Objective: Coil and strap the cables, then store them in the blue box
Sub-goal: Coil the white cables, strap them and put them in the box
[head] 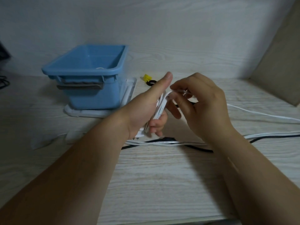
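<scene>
so the left hand (146, 108) is gripping a coil of white cable (159, 108) mid-table, the right hand (203, 101) pinches a strand at its top, and the blue box (90, 95) sits toward the table's (162, 184) back left corner

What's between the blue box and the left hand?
Head view: only the rim of the white lid under the blue box, poking out toward the left hand holding the white cable.
</scene>
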